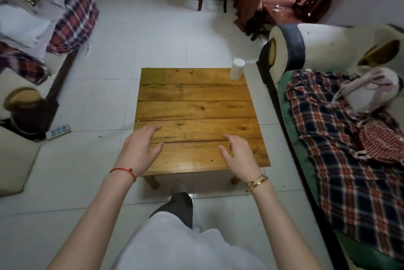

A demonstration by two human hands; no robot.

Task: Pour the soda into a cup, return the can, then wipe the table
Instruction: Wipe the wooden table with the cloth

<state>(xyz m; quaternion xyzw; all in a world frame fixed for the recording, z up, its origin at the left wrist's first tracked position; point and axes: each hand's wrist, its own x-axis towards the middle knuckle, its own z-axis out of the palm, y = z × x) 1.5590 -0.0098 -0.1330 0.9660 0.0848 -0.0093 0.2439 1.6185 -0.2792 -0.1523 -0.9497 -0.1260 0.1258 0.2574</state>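
A sofa (pixel 26 35) piled with blurred bedding is cut off at the left edge. The left hand (pixel 140 149) and right hand (pixel 238 156) hover over the wooden table (pixel 196 108), fingers loosely spread, holding nothing. A white cup (pixel 236 69) stands at its far right corner.

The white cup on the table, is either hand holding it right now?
No, the white cup stands alone at the table's far right corner, while the left hand and right hand hover open over the near edge.
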